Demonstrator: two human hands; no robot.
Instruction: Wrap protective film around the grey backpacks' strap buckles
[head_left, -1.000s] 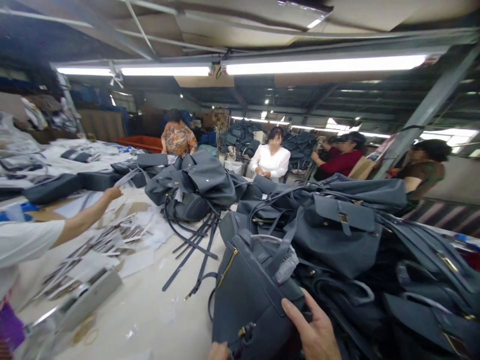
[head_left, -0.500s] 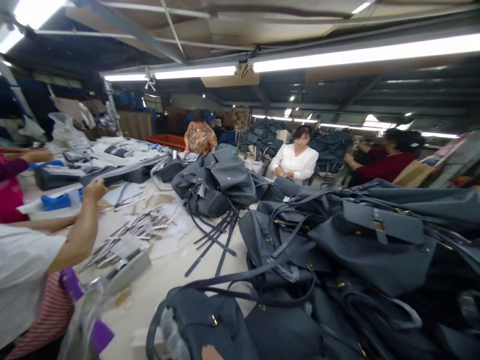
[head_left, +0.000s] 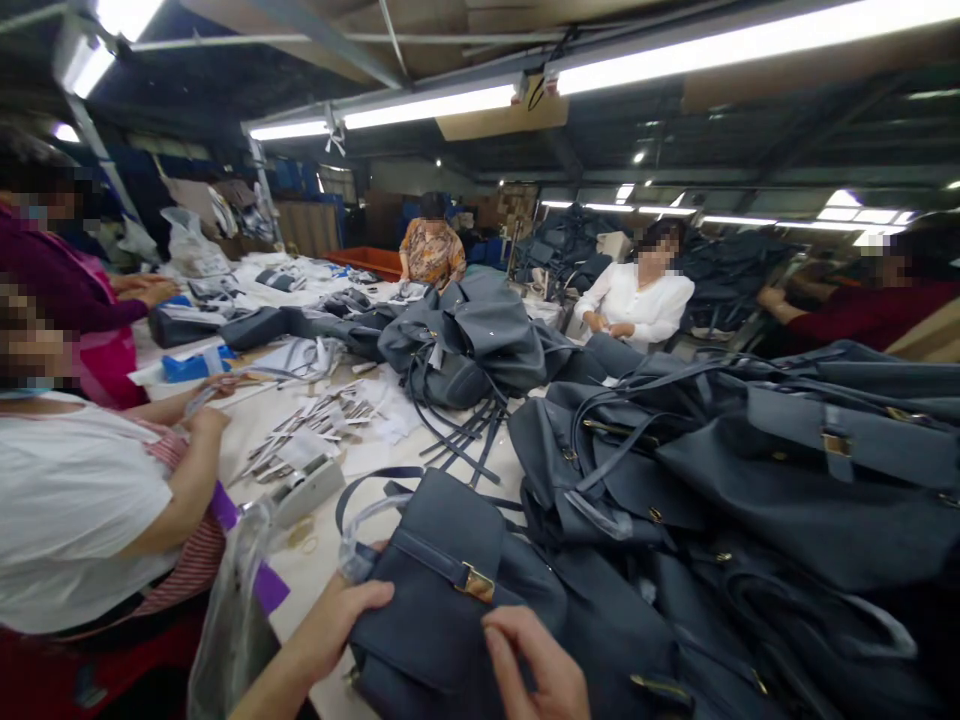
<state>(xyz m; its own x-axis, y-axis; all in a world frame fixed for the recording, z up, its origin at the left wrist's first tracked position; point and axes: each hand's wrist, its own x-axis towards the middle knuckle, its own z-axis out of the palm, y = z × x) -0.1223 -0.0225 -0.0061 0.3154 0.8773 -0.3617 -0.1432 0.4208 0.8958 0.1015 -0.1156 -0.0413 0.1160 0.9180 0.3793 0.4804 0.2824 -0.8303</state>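
A dark blue-grey backpack [head_left: 431, 580] with a front flap and a strap lies tilted before me at the table's near edge. My left hand [head_left: 341, 610] grips its left side, thumb on the front and the other fingers mostly hidden behind. On the strap is a gold buckle [head_left: 478, 583]. Just below it, my right hand [head_left: 536, 665] is closed at the flap's right edge, fingers curled together; whatever lies between the fingertips is too small to make out. Clear plastic wraps the bag's handle [head_left: 367, 515] beside my left hand.
More backpacks [head_left: 810, 500] are heaped along my right, with another pile [head_left: 487, 335] ahead. Paper scraps and thin strips [head_left: 315, 430] cover the table left of centre, near a grey metal box [head_left: 309, 490]. Co-workers sit left and across; one in white [head_left: 150, 500] is close by.
The backpack has been raised and turned so its flap and buckle face me. Both my hands have come into view on it. My view has swung left.
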